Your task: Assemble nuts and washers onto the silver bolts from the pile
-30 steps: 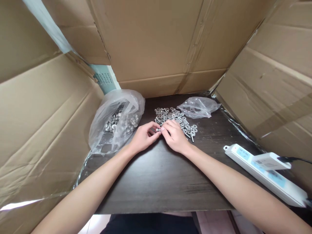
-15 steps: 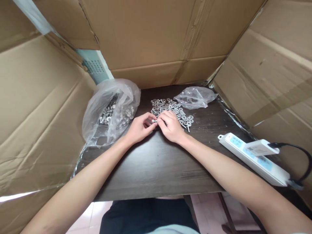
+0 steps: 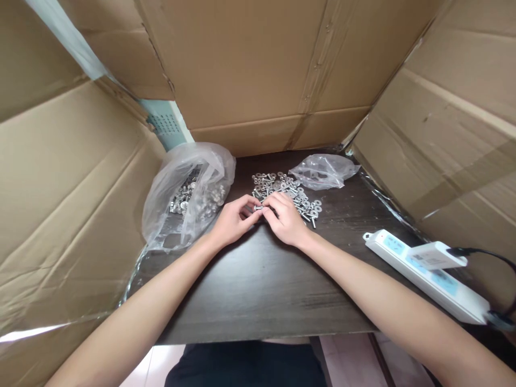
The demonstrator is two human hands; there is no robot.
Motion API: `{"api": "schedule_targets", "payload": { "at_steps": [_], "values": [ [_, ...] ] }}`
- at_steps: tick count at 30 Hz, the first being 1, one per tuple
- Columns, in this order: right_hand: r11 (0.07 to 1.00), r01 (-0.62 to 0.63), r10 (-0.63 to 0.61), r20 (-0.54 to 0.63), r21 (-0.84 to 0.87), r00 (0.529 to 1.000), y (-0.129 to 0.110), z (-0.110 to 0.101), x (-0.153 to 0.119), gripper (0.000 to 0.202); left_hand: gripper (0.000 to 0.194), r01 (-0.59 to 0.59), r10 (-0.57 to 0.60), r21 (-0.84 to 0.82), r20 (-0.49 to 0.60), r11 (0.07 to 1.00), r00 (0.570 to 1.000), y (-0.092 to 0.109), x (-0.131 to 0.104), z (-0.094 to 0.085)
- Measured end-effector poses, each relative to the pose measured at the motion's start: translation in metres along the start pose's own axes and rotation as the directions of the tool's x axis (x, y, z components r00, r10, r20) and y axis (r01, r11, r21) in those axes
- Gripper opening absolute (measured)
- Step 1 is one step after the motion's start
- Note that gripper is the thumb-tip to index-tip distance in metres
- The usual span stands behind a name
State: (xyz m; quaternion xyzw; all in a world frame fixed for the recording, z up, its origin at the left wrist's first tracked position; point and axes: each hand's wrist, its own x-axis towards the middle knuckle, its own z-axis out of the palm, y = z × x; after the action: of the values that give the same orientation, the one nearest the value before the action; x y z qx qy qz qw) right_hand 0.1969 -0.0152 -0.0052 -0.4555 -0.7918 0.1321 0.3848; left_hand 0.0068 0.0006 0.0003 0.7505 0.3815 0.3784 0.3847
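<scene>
A small metal bolt point(image 3: 258, 208) lies between the fingertips of both hands, above the middle of the dark table point(image 3: 258, 290). My left hand point(image 3: 236, 219) pinches its head end with thumb and fingers. From the other side my right hand point(image 3: 285, 217) grips the other end, its fingers curled over and hiding part of it. Just behind the hands spreads a loose pile of bolts, nuts and washers point(image 3: 300, 199). Left of my left hand, a clear plastic bag point(image 3: 157, 201) holds many more metal pieces point(image 3: 185, 196).
A second, crumpled plastic bag point(image 3: 324, 171) lies at the back right. A white power strip point(image 3: 427, 277) with a plugged-in white adapter point(image 3: 437, 255) and black cable is at the right. Cardboard walls point(image 3: 250, 70) enclose the table at the back and both sides.
The whole view has shifted, so the table and hands appear slightly lower. Both hands are still together around the bolt, with the fingertips a little closer.
</scene>
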Motion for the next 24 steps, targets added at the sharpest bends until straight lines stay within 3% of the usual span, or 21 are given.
{"api": "schedule_targets", "payload": {
  "at_steps": [6,24],
  "values": [
    [1.000,0.009,-0.009,-0.001,-0.011,1.000,-0.0001,0.0010,0.0005,0.027,0.022,-0.007,0.007,-0.003,0.015,1.000,1.000,0.0019,0.0001,-0.0002],
    [1.000,-0.004,0.005,0.029,-0.027,1.000,-0.0010,-0.0002,0.0003,0.026,0.023,-0.003,0.003,-0.007,0.025,1.000,1.000,0.0018,0.0001,-0.0011]
  ]
}}
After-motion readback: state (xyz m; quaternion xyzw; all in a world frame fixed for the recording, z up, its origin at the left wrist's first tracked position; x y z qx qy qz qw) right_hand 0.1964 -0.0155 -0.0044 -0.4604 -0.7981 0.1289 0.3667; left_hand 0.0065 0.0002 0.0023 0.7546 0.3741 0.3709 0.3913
